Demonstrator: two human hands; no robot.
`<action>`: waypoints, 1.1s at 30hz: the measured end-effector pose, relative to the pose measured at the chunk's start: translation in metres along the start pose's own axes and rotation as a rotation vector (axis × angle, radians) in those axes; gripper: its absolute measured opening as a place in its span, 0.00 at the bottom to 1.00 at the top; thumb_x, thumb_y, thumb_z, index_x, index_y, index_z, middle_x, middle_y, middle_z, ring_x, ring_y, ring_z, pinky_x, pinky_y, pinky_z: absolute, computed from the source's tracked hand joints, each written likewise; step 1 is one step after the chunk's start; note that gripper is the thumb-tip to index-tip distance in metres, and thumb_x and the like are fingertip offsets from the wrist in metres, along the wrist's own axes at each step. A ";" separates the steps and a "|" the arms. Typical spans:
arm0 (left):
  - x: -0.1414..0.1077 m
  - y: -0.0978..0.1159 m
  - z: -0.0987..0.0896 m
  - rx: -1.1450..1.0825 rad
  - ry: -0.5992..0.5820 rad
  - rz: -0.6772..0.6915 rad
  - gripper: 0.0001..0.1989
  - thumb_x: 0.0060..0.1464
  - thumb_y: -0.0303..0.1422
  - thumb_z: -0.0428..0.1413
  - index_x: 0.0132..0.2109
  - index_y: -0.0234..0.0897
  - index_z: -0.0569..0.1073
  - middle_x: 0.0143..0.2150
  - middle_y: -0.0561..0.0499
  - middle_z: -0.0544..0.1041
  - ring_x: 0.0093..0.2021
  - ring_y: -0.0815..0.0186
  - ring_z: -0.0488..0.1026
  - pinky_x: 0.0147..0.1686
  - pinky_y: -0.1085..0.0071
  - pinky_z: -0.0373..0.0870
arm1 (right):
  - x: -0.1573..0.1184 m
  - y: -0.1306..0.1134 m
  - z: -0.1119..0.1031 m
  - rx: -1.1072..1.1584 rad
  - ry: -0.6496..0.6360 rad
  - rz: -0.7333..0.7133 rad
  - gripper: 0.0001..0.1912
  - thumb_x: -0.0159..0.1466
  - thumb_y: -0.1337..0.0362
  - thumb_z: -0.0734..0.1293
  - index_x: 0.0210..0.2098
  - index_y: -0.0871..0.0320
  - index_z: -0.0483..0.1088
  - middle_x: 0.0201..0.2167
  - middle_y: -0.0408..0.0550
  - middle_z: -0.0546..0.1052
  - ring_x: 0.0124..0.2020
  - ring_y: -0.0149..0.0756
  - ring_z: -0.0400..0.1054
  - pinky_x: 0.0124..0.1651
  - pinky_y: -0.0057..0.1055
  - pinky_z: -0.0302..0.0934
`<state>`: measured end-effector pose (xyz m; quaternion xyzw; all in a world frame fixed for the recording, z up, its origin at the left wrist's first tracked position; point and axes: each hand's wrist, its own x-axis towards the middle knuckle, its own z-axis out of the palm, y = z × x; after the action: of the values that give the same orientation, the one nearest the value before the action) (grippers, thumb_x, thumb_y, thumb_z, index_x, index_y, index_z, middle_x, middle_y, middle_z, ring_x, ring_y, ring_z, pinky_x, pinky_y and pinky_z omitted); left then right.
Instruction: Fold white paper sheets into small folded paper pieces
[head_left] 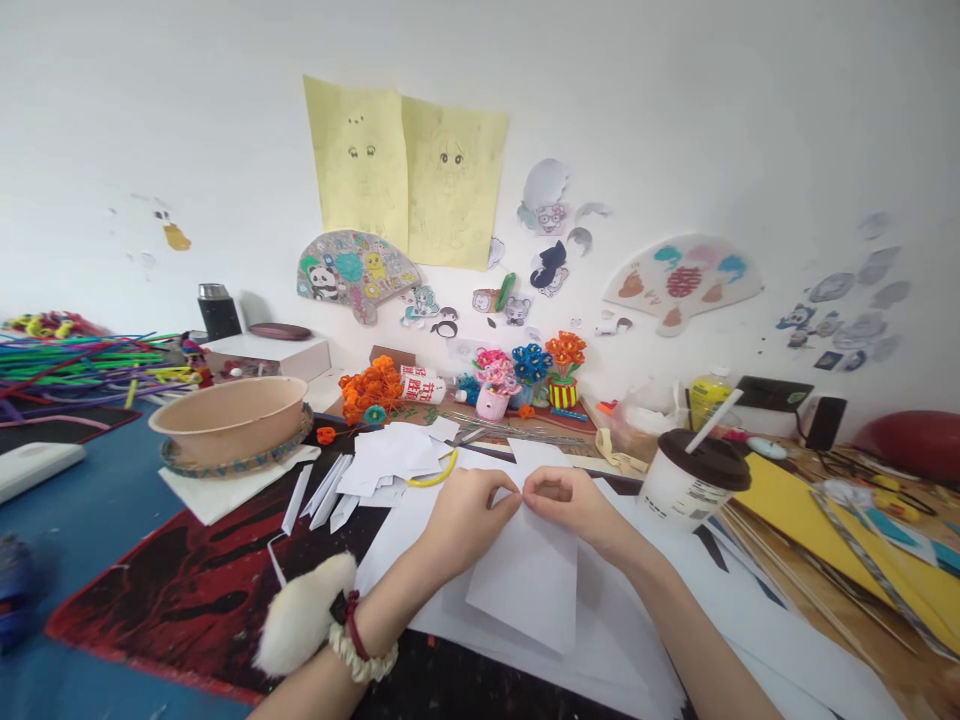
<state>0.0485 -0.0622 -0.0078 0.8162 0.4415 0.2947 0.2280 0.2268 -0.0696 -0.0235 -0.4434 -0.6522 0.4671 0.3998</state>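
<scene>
A white sheet of paper is raised before me, tilted over other white sheets. My left hand pinches its upper edge between thumb and fingers. Close beside it, my right hand pinches the same edge, fingertips nearly touching those of the left. Several cut white pieces of paper lie in a heap beyond my left hand, with a yellow curved strip against them. Folded paper strips rest left of the heap. A fluffy white ornament hangs by my left wrist.
A lidded cup with a straw stands just right of my right hand. Left is a beige basin; a red and black mat lies in front. Crafted flowers line the back by the wall. Yellow card covers the right side.
</scene>
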 end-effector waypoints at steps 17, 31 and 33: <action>0.000 0.001 0.001 0.014 -0.011 0.001 0.12 0.52 0.34 0.50 0.36 0.38 0.78 0.20 0.54 0.70 0.22 0.70 0.60 0.25 0.75 0.52 | 0.000 0.000 0.001 -0.002 0.009 -0.005 0.12 0.55 0.55 0.68 0.28 0.59 0.68 0.28 0.45 0.70 0.29 0.32 0.62 0.32 0.27 0.56; -0.001 0.001 0.001 0.013 -0.007 -0.002 0.12 0.52 0.34 0.51 0.36 0.38 0.78 0.21 0.54 0.71 0.23 0.70 0.62 0.26 0.75 0.52 | 0.000 0.003 -0.001 0.005 -0.027 0.009 0.13 0.56 0.55 0.69 0.29 0.59 0.69 0.27 0.44 0.70 0.29 0.32 0.62 0.31 0.27 0.55; -0.001 0.001 0.001 0.012 -0.002 0.005 0.12 0.52 0.34 0.51 0.36 0.38 0.78 0.22 0.54 0.72 0.24 0.70 0.62 0.26 0.75 0.53 | 0.000 0.002 -0.001 0.008 -0.026 0.010 0.13 0.55 0.54 0.69 0.29 0.59 0.69 0.27 0.44 0.70 0.28 0.32 0.62 0.31 0.27 0.55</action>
<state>0.0494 -0.0634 -0.0080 0.8190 0.4412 0.2916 0.2228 0.2284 -0.0693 -0.0252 -0.4389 -0.6533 0.4774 0.3906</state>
